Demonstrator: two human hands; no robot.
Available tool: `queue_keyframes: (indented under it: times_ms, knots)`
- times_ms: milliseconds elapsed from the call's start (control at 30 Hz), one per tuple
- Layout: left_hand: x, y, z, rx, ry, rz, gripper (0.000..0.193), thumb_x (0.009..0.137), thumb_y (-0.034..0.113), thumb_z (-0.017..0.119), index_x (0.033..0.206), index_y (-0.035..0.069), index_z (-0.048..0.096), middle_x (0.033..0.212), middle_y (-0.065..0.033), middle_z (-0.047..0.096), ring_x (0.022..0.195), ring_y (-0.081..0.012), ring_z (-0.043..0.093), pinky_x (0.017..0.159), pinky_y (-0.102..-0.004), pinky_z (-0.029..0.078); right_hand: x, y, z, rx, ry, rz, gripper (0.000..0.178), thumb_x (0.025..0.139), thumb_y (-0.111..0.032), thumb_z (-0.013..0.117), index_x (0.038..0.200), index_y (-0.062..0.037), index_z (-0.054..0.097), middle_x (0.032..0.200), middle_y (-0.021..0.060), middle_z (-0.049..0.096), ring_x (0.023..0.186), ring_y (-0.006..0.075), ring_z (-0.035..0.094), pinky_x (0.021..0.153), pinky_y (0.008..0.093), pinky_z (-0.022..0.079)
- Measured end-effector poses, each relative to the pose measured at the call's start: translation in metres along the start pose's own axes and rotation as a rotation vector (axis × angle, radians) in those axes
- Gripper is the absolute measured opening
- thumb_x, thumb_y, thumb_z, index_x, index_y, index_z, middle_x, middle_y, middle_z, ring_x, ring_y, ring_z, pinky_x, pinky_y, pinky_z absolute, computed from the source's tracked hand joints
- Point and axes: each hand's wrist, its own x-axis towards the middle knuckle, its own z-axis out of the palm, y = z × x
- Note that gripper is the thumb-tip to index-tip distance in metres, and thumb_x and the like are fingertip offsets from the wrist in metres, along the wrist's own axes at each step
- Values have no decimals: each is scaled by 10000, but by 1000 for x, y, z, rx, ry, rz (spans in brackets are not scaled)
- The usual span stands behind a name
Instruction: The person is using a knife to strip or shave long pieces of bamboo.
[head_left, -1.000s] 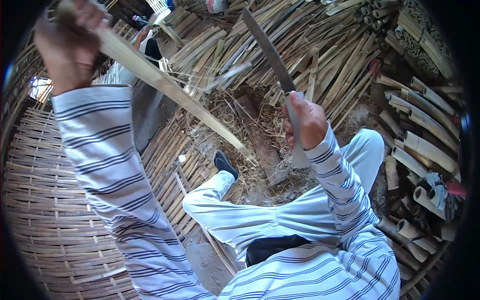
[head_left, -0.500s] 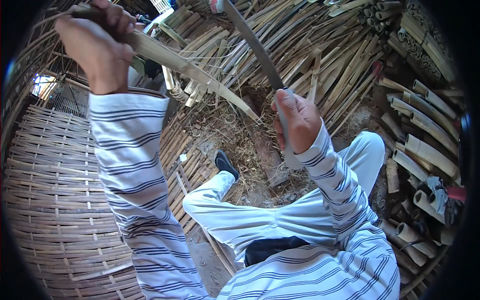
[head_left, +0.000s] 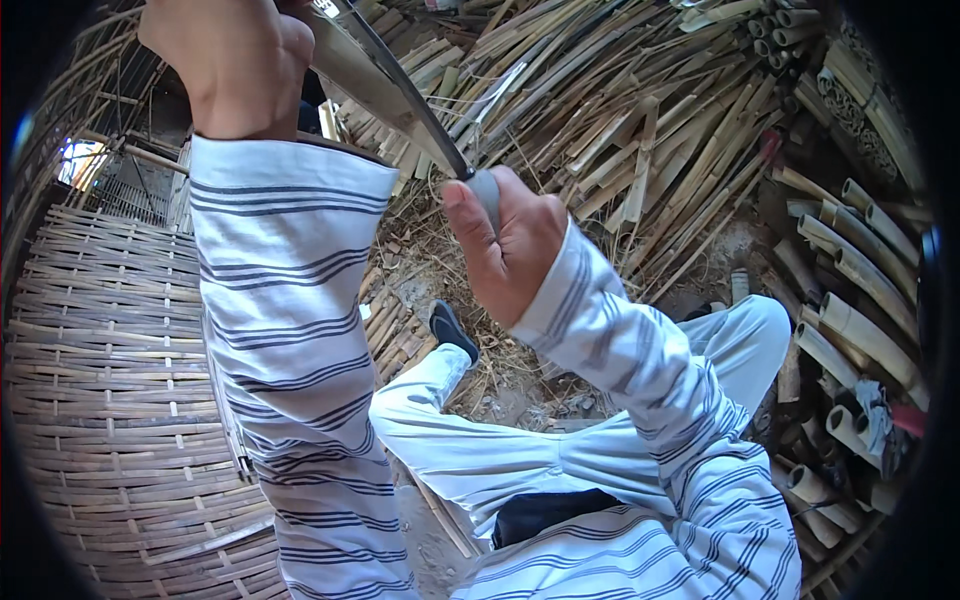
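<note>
At the top left, my left hand (head_left: 240, 60) is closed on a split bamboo piece (head_left: 372, 92), its fingers partly cut off by the upper edge of the view. The bamboo slants down toward the middle. Gripped in my right hand (head_left: 515, 245) is a long-bladed knife (head_left: 410, 90) with a grey handle (head_left: 486, 198). Its dark, narrow blade points up and left, lying along or across the bamboo close to my left hand. Whether the edge touches the bamboo, I cannot tell. The bamboo's lower end is hidden behind my right hand.
A large woven bamboo panel (head_left: 110, 390) spreads along the left. Piles of split bamboo strips (head_left: 600, 120) lie ahead, and cut bamboo tubes (head_left: 865, 325) are stacked at the right. Shavings (head_left: 500, 375) litter the ground near my shoe (head_left: 453, 330).
My right hand has moved left and slightly up, bringing the knife from apart to against or over the bamboo. My left hand has risen and shifted slightly right with the bamboo.
</note>
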Motion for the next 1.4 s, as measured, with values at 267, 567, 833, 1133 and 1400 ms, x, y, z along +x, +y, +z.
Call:
queue_keyframes:
  times_ms: [267,567,833,1133,1400]
  knots:
    - [-3,-6,8,108,-94,186,267,913,305,339,680,176,345,536,65,291,414,-49,231,376,-222,191,24,-17,-19,312,-99,120,455,914,-432,422,726,-27,506,478,15,447,389,111,445,375,275,365]
    - [69,-32,-80,-339,-414,-38,262,920,342,374,730,162,369,565,50,346,412,-43,277,355,-200,250,10,-5,-6,16,-195,241,416,901,-355,454,786,29,567,549,153,569,555,304,615,520,391,481]
    - [18,6,-41,-207,-528,132,360,887,477,386,737,149,373,587,23,389,450,-93,357,410,-245,324,-18,39,26,-97,15,-167,353,904,-324,458,757,-14,538,537,89,545,475,230,560,478,334,442]
    - [23,-6,-68,458,-49,62,334,843,147,273,923,-60,522,781,-125,535,751,-195,565,639,-246,453,-41,68,28,27,-45,218,383,916,-361,431,767,-17,506,481,77,495,405,196,512,412,318,422]
    - [45,-14,-152,496,-329,66,621,625,-136,386,1238,-42,362,1145,-166,514,1095,-238,510,919,-306,432,-108,193,61,-251,-103,582,354,873,-344,511,804,3,512,580,190,580,568,348,617,489,392,483]
